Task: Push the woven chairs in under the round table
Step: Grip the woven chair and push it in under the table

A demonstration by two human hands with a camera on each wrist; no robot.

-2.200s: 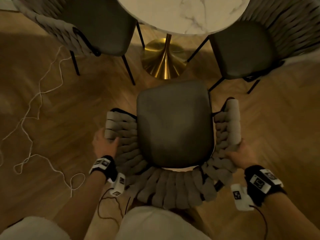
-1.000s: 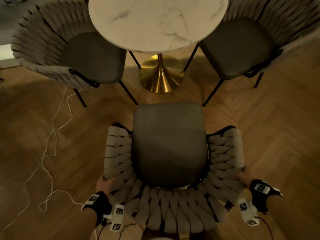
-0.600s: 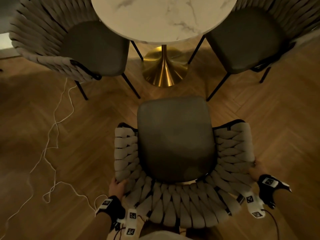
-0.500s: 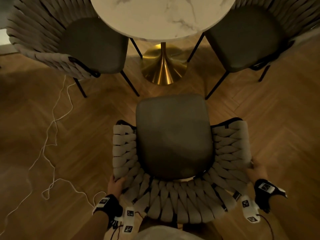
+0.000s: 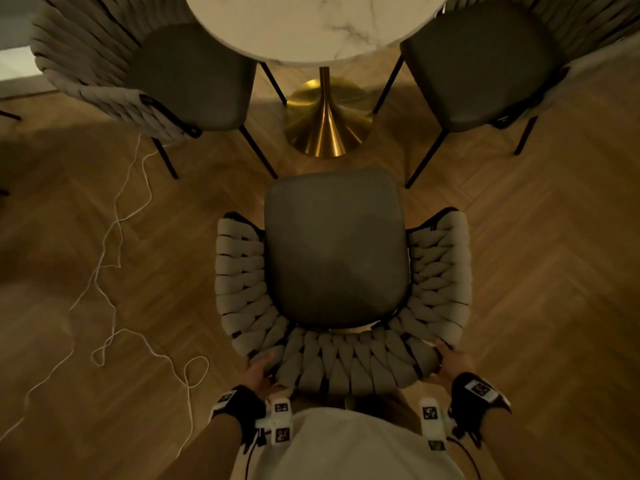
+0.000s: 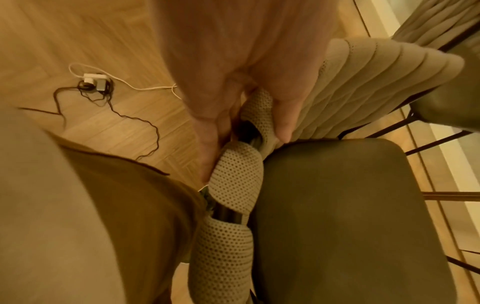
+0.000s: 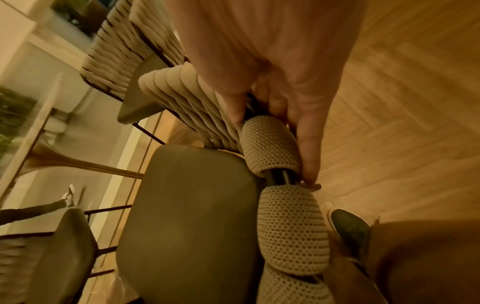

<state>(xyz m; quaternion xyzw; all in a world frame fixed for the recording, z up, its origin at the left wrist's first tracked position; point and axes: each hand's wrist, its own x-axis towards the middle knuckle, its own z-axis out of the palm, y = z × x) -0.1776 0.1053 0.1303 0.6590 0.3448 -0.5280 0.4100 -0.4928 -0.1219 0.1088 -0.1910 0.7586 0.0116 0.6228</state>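
Note:
A woven chair point(image 5: 334, 251) with a dark seat stands in front of me, its front edge just short of the round marble table point(image 5: 311, 22) and its gold pedestal point(image 5: 325, 123). My left hand point(image 5: 259, 370) grips the woven back rim point(image 6: 235, 179) at its left rear, thumb inside and fingers outside. My right hand point(image 5: 450, 360) grips the rim point(image 7: 270, 144) at the right rear the same way. Two more woven chairs stand at the table: one at left point(image 5: 187, 71), one at right point(image 5: 485, 60).
A thin white cable point(image 5: 114, 237) snakes over the herringbone wood floor left of the chair. A plug strip with dark cords point(image 6: 96, 82) lies on the floor behind my left hand. My legs point(image 5: 346, 445) and a shoe point(image 7: 350, 228) are right behind the chair back.
Both hands have slid back along the rim from the chair's sides to its rear corners. The chair has edged forward a little toward the gold pedestal.

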